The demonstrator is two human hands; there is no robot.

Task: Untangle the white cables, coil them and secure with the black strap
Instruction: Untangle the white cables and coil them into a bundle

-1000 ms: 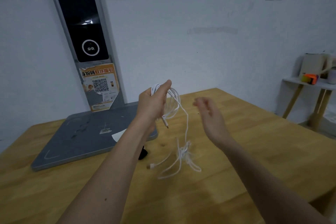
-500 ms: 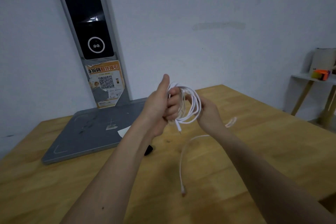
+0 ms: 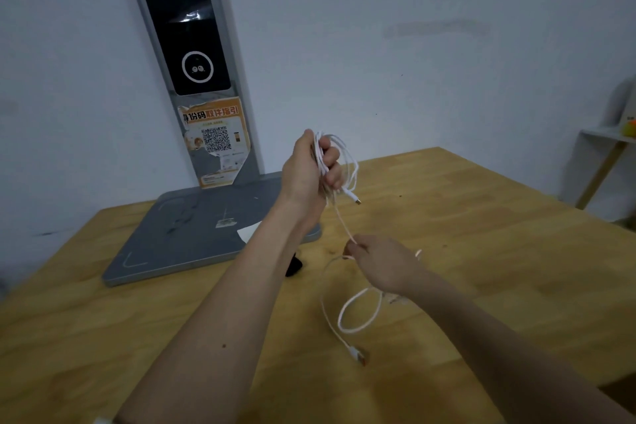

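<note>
My left hand [image 3: 309,172] is raised above the table and grips a coil of white cable [image 3: 346,162], with loops sticking out to the right and a short plug end [image 3: 354,198] dangling. A strand runs down from the coil to my right hand [image 3: 382,265], which pinches it low over the wooden table [image 3: 481,251]. Below that hand the loose cable tail [image 3: 358,317] forms a loop and ends in a plug [image 3: 359,354] on the table. The black strap [image 3: 294,265] lies on the table, partly hidden behind my left forearm.
A grey flat base [image 3: 179,237] with a tall upright post carrying a dark screen and an orange QR sticker [image 3: 215,141] stands at the back left. A small white shelf [image 3: 609,138] with yellow legs is against the wall at far right.
My right hand left the coil and dropped down toward the table, sliding along the strand. The loose tail now lies looped on the table. My left hand kept its hold on the coil.
</note>
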